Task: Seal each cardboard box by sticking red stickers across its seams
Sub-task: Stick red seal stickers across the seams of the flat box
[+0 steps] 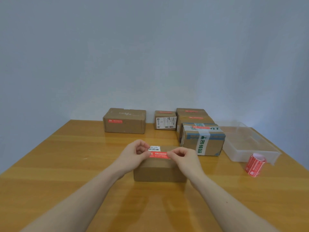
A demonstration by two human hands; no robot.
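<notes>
Two hands, left hand (136, 152), right hand (183, 156), pinch red sticker (158, 155) ends above box (158, 169).

red sticker (159, 155), brown box (159, 169), amber wood-grain table (66, 164)

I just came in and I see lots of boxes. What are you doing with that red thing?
A person is sealing cardboard boxes. The left hand and right hand each pinch one end of a red sticker, holding it over the top of the plain box nearest them. The boxes farther back already carry red stickers. A roll of stickers lies on the wooden table to the right, beside a clear plastic tray.
</notes>
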